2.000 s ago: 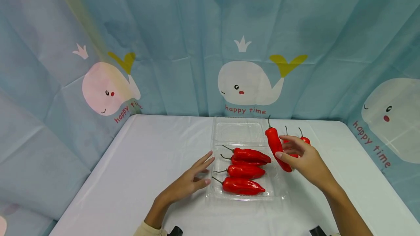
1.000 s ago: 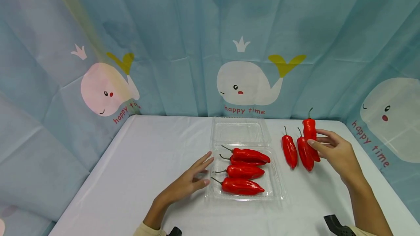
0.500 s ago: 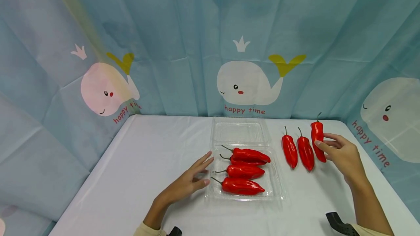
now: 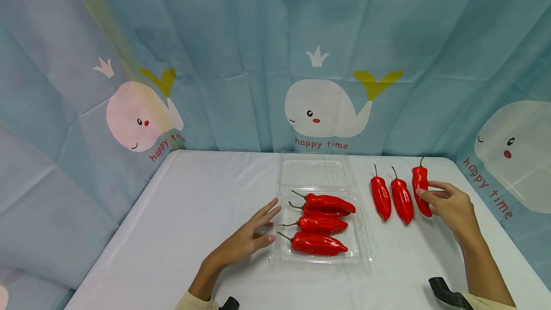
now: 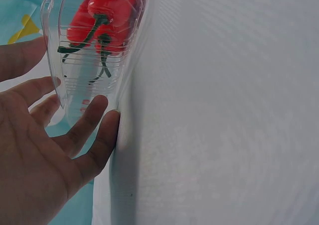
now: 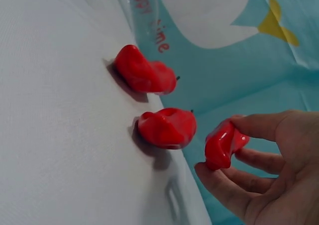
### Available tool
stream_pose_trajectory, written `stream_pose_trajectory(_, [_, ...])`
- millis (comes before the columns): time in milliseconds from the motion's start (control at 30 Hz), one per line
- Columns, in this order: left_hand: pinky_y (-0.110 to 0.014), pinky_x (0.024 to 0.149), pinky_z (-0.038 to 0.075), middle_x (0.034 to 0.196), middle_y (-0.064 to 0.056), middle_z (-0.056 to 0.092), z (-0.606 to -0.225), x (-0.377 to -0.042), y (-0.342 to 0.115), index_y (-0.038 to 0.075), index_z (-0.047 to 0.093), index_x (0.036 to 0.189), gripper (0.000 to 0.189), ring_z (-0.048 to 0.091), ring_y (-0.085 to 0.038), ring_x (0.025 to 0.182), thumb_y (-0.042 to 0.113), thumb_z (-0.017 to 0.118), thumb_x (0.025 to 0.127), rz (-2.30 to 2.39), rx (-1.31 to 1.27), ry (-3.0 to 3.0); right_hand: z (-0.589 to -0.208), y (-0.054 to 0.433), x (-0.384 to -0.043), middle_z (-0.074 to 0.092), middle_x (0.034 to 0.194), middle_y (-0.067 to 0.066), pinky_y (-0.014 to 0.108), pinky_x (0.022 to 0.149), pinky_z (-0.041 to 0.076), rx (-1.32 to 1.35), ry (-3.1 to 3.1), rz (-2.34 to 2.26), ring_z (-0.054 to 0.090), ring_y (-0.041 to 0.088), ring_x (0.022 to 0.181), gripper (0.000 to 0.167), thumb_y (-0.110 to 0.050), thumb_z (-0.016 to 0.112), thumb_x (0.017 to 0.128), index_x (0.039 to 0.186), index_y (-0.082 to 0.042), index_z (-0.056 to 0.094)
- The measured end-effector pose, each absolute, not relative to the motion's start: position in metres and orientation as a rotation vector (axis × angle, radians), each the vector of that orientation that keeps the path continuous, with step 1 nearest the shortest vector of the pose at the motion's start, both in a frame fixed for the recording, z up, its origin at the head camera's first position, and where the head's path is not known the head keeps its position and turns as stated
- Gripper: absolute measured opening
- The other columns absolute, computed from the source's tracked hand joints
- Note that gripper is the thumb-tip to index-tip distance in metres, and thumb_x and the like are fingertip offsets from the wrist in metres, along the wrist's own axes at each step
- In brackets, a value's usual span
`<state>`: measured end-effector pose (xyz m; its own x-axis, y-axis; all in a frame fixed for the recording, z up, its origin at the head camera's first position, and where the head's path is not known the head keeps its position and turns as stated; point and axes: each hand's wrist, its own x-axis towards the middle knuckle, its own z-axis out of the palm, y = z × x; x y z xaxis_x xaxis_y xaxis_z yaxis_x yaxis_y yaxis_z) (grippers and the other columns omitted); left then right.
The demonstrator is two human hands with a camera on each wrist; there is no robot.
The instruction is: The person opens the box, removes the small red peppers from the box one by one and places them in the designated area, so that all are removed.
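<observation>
At the back right of the table, my right hand point(image 4: 452, 207) pinches a red chili pepper point(image 4: 419, 181) between thumb and fingers. In the right wrist view that chili pepper point(image 6: 220, 145) is close over the table, its shadow below. To its left two more chili peppers point(image 4: 402, 200) point(image 4: 380, 198) lie side by side, stems away from me. My left hand point(image 4: 247, 239) rests with loosely spread fingers at the left side of a clear plastic clamshell box point(image 4: 359, 252). Several chili peppers point(image 4: 319, 244) lie across the box, stems to the left. Fingertips point(image 5: 94, 105) are right at the box wall in the left wrist view.
The box's clear lid point(image 4: 316, 173) lies folded back behind it. A white cloth covers the table point(image 4: 172, 233). Behind stands a blue curtain point(image 4: 241, 61) with whale prints, close along the table's back edge.
My right hand has carried the chili pepper from beside the box to the right, past the two lying ones, and lowered it toward the table. The left hand has stayed in place.
</observation>
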<state>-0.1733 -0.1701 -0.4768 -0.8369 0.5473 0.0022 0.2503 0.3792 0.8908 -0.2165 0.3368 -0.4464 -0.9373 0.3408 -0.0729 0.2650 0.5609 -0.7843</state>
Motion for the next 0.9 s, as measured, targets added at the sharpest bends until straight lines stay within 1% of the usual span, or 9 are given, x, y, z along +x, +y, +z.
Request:
stream_pose_trajectory(167, [-0.049,0.110,0.050,0.179,0.007,0.009,-0.478,-0.174,-0.170,0.020,0.029,0.169,0.070,0.053,-0.034,0.143,0.021,0.061,0.107,1.441,0.699,2.352,-0.452,0.342,-0.220,0.050,0.148,0.039,0.020,0.063,0.056,-0.567,-2.727,1.331,0.067,0.045,0.111,0.080,-0.050,0.061,0.105,0.160,0.004,0.038])
stream_pose_trajectory(267, [-0.050,0.111,0.050,0.179,0.008,0.009,-0.478,-0.174,-0.170,0.020,0.029,0.169,0.070,0.053,-0.034,0.143,0.021,0.061,0.107,1.439,0.698,2.352,-0.454,0.345,-0.220,0.050,0.147,0.039,0.020,0.063,0.056,-0.573,-2.734,1.335,0.067,0.044,0.109,0.080,-0.050,0.061,0.105,0.160,0.005,0.038])
stream_pose_trajectory(467, [-0.050,0.111,0.049,0.179,0.007,0.008,-0.478,-0.174,-0.170,0.020,0.029,0.170,0.070,0.053,-0.034,0.143,0.022,0.060,0.107,1.440,0.698,2.352,-0.455,0.348,-0.219,0.050,0.147,0.041,0.021,0.064,0.056,-0.574,-2.752,1.328,0.066,0.046,0.113,0.080,-0.049,0.060,0.105,0.159,0.007,0.038])
stream_pose_trajectory(733, [-0.049,0.110,0.049,0.179,0.007,0.008,-0.477,-0.174,-0.170,0.019,0.029,0.169,0.070,0.052,-0.033,0.142,0.021,0.060,0.107,1.447,0.702,2.345,-0.457,0.351,-0.220,0.050,0.145,0.041,0.024,0.064,0.057,-0.625,-2.775,1.304,0.064,0.046,0.112,0.081,-0.049,0.061,0.105,0.158,0.008,0.038])
stream_pose_trajectory(900, [-0.045,0.110,0.050,0.179,0.005,0.008,-0.477,-0.173,-0.170,0.019,0.029,0.169,0.070,0.053,-0.033,0.142,0.021,0.060,0.107,1.441,0.707,2.352,-0.459,0.353,-0.222,0.047,0.146,0.042,0.034,0.069,0.062,-0.668,-2.791,1.289,0.058,0.051,0.119,0.080,-0.048,0.063,0.104,0.158,0.007,0.039])
